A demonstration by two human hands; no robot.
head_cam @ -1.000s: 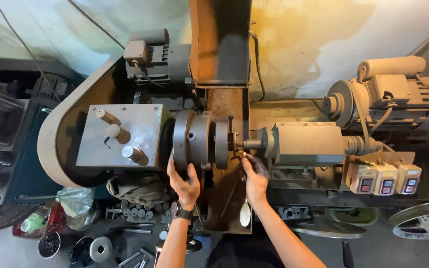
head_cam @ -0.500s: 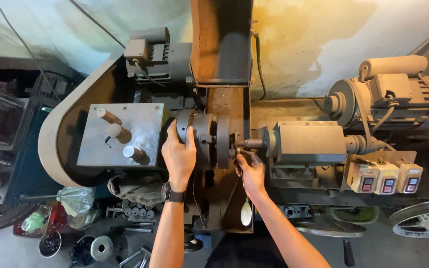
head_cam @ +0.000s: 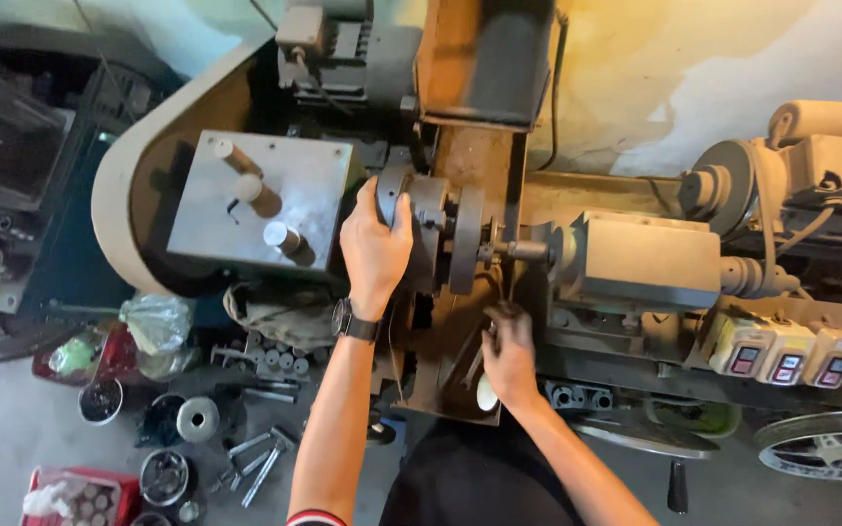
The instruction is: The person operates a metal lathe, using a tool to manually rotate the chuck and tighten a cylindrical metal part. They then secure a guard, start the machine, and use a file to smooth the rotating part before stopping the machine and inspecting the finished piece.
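I look down on an old metal lathe. My left hand (head_cam: 374,248) grips the rim of the round dark chuck (head_cam: 433,226) from the left, with a watch on the wrist. A short shaft (head_cam: 520,250) runs from the chuck to the beige tailstock block (head_cam: 647,261). My right hand (head_cam: 509,353) is lower, in front of the chuck over the rusty bed (head_cam: 440,380). Its fingers curl around a thin metal tool (head_cam: 476,362) that is mostly hidden. A small white object (head_cam: 486,392) lies just beside that hand.
A grey headstock cover (head_cam: 316,185) with three stubby levers sits left of the chuck. Three switch boxes (head_cam: 784,353) hang at the right, below a motor (head_cam: 821,146). Bolts, rings, tins and a red tray (head_cam: 80,492) litter the floor at lower left. A belt wheel (head_cam: 825,448) is at lower right.
My left hand rose from under the chuck onto its rim and now grips it. My right hand dropped from beside the shaft down toward the bed.
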